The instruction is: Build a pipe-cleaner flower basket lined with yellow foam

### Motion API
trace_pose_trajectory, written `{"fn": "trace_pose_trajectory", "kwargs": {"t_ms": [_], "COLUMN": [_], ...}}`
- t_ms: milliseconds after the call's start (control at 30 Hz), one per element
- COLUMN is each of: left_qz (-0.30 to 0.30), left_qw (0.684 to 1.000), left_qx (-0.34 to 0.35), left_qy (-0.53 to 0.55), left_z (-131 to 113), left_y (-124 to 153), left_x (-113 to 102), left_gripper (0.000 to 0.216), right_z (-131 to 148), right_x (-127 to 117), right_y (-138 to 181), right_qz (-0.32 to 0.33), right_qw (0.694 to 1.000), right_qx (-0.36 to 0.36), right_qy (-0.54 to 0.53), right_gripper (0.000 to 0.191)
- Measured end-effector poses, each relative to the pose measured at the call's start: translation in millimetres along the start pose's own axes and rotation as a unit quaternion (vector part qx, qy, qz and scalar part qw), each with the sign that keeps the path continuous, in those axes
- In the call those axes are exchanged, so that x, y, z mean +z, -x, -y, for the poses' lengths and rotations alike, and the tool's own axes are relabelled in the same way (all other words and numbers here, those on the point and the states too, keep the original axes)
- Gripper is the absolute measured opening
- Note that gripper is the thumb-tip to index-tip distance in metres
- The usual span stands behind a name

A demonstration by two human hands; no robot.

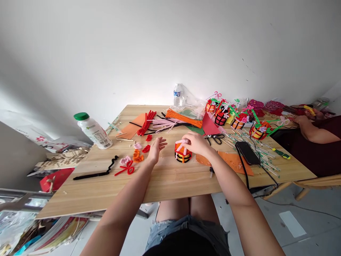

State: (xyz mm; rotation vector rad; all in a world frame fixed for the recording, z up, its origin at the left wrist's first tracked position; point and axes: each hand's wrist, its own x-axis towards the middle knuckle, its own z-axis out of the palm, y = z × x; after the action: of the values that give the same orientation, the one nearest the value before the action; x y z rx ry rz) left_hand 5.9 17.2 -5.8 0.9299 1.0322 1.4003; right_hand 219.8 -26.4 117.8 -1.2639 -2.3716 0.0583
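The small basket (183, 157) was positioned midway between the front and back edges of the tabletop (170, 183); a pink pipe cleaner (180, 145) atop it was pinched by the right hand (197, 143); the left hand (155, 150) was held open, empty.

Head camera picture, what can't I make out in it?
All in the head view:
- Right hand: its back hides some fingertips; whether they grip the pink strip is unclear.
- Small basket: far side hidden by its front and that hand.
- White bottle: fine print too small.
- Co-worker's arm: cut off by the right edge.
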Motion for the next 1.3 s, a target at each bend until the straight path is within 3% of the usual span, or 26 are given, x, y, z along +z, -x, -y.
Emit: {"fn": "trace_pose_trajectory", "kwargs": {"t_ms": [233,700,967,1167,1300], "left_qz": [-0.045,-0.085,-0.111,-0.124,-0.096], "left_qw": [0.998,0.994,0.990,0.979,0.969], "left_qx": [0.018,0.001,0.016,0.099,0.156], "left_qy": [-0.028,-0.063,-0.084,-0.131,-0.166], "left_z": [-2.5,-1.9,-1.0,-0.6,-1.8], "left_y": [-0.2,2.6,-1.5,4.3,11.9], "left_x": [-3.5,2.0,-1.3,0.8,6.9], "left_gripper": [0.055,0.044,0.036,0.027,0.025], "right_z": [16.3,26.7,12.2,-2.6,-13.9], "right_x": [7.4,32.4,33.1,22.3,21.1], "right_y": [-34.2,-43.7,-41.9,-37.3,-27.3], "right_qz": [0.016,-0.020,-0.039,-0.005,-0.072], "right_qw": [0.985,0.980,0.992,0.984,0.965], "right_qx": [0.155,0.157,0.124,0.119,0.159], "right_qy": [0.078,0.122,0.011,-0.128,-0.197], "right_gripper": [0.016,0.045,0.033,0.011,0.012]}}
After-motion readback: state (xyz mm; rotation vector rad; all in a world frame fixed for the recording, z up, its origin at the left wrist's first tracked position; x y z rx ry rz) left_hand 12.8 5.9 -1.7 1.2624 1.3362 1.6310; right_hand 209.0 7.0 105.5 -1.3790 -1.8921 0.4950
